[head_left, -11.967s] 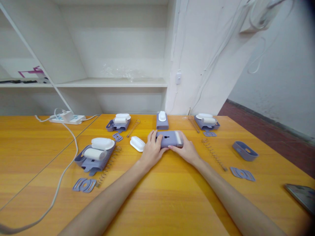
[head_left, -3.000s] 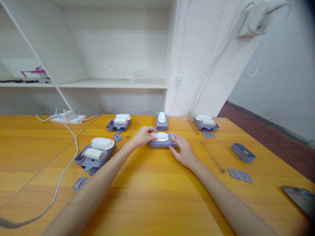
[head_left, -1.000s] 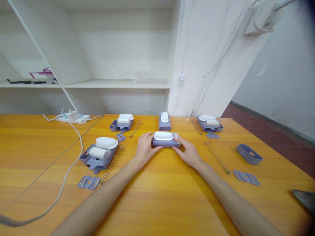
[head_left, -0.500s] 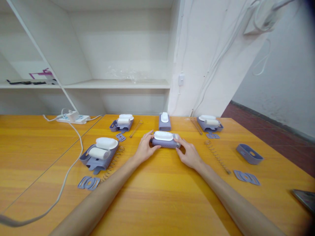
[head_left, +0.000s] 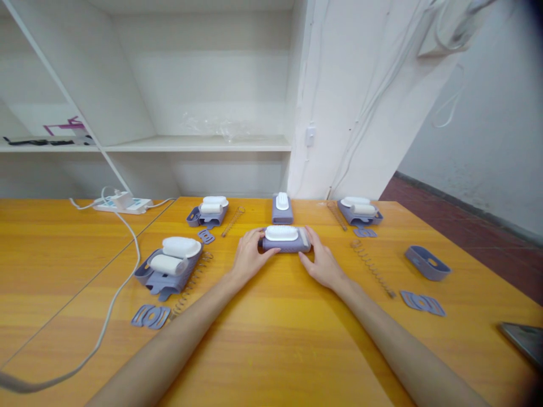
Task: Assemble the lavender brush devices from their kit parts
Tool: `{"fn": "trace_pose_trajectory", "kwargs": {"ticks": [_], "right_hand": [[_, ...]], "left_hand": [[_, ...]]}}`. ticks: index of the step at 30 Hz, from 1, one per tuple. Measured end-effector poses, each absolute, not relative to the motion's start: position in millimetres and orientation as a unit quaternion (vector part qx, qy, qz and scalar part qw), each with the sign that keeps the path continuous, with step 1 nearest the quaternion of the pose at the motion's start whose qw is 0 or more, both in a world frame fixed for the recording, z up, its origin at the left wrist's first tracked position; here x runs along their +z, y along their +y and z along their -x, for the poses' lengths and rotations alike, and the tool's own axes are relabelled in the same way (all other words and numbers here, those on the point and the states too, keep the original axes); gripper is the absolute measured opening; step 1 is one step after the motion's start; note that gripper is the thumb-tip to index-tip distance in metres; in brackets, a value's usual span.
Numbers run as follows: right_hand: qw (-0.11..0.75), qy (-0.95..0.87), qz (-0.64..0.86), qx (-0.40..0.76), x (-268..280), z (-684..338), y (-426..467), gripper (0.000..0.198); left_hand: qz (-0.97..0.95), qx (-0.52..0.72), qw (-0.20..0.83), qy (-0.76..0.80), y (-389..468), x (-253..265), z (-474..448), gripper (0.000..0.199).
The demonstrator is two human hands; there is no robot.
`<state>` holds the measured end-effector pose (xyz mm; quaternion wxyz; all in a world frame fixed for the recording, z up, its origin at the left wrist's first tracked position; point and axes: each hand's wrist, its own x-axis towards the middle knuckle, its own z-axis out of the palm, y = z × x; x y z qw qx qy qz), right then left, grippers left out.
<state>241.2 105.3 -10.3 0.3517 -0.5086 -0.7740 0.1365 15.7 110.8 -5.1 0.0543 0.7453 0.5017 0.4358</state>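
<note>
Case (head_left: pixel 292 247) Gripped at Both Ends

We hold the case level, a white brush (head_left: pixel 281 233) on its top; whether it touches the tabletop (head_left: pixel 288 339) we cannot tell. Our left hand (head_left: pixel 249 250) grips its left end, fingers curled round, thumb against the near side. Our right hand (head_left: pixel 322 262) grips its right end, thumb at the near corner. Left of the case, nearer us, sit a shell (head_left: pixel 193 265) carrying a second brush (head_left: pixel 181 247) and a roller (head_left: pixel 167 264), then a spring (head_left: pixel 193 284) and a plate (head_left: pixel 151 317). Right of the case lie a second spring (head_left: pixel 374 272), a cap (head_left: pixel 424 264), a second plate (head_left: pixel 422 303) and, farthest out, a phone (head_left: pixel 524 339). Behind the case, apart from it, is a smaller-looking unit (head_left: pixel 282 216).
</note>
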Motion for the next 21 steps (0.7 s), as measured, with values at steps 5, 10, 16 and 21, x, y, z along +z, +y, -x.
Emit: {"fn": "trace_pose_trajectory", "kwargs": {"ticks": [5, 10, 16, 21], "right_hand": [[0.374, -0.769, 0.513, 0.077, -12.2, -240.3, 107.3, 0.058], [0.418, -0.727, 0.545, -0.008, -8.0, -244.0, 106.9, 0.023], [0.368, -0.744, 0.553, -0.073, -6.6, -244.2, 101.3, 0.038], [0.366, -0.749, 0.543, -0.097, -8.2, -243.1, 100.6, 0.04]], "left_hand": [[-0.698, 0.458, 0.014, 0.55, 106.9, 0.3, -16.2, 0.025], [-0.663, 0.487, -0.003, 0.568, 111.5, -0.1, -10.6, 0.015], [-0.674, 0.474, -0.034, 0.565, 113.8, -5.5, -5.4, 0.03], [-0.745, 0.424, -0.068, 0.511, 107.6, -9.9, -6.8, 0.03]]}}
